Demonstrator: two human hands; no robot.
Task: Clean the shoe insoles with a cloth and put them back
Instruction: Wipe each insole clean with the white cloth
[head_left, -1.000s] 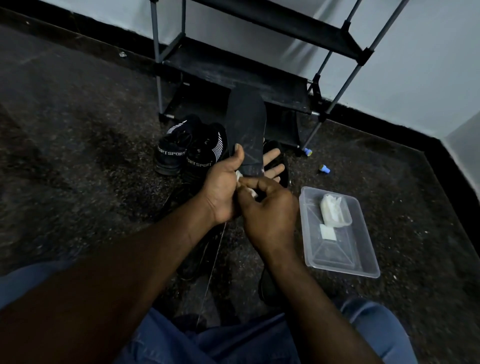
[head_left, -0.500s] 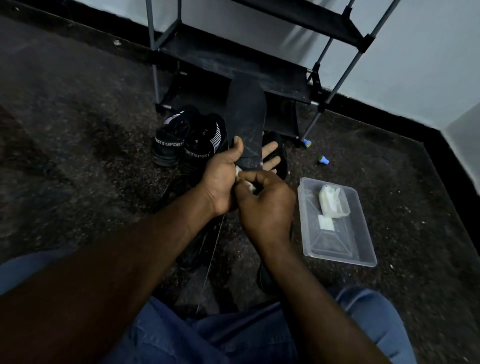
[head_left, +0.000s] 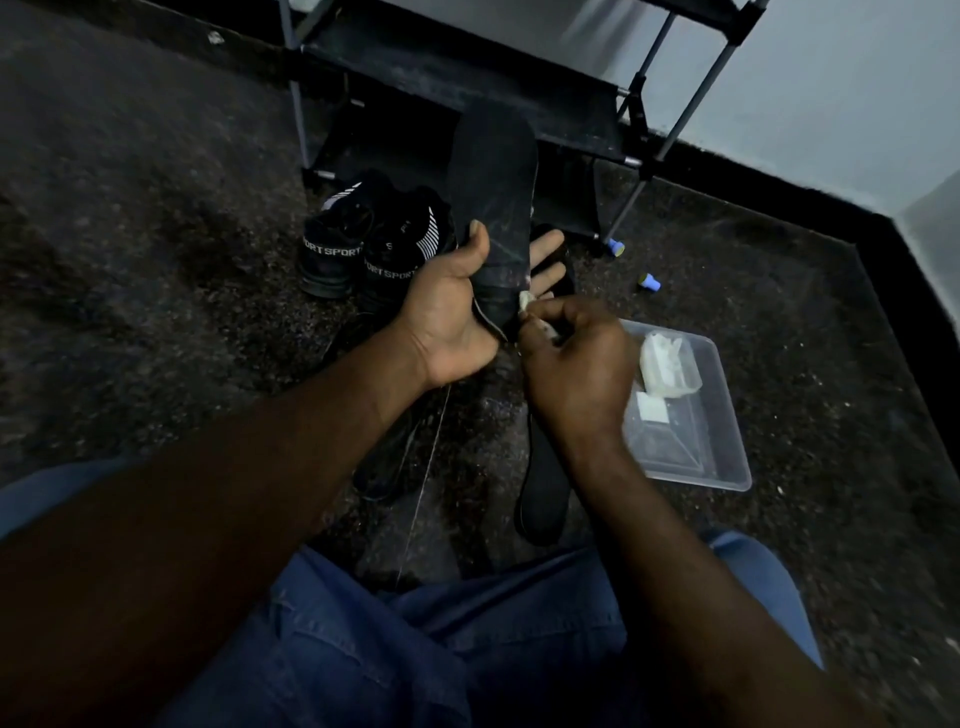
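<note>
A long black insole (head_left: 493, 208) stands upright in my left hand (head_left: 452, 306), which grips its heel end with the thumb on the front and the fingers behind. My right hand (head_left: 576, 374) pinches a small white cloth (head_left: 525, 302) against the insole's lower right edge. Another black insole (head_left: 543, 488) lies on the floor under my right wrist. Two black sport shoes (head_left: 374, 244) with white lettering stand on the floor just left of the held insole.
A clear plastic tray (head_left: 722, 457) holding white folded cloths (head_left: 667, 366) sits on the floor to the right. A black shoe rack (head_left: 467, 78) stands against the wall behind. Two small blue caps (head_left: 649, 283) lie on the speckled floor. My blue-jeaned knees are below.
My right hand with the cloth has slid from the middle of the insole's heel end to its right edge, uncovering more of the heel. My left hand's grip is unchanged.
</note>
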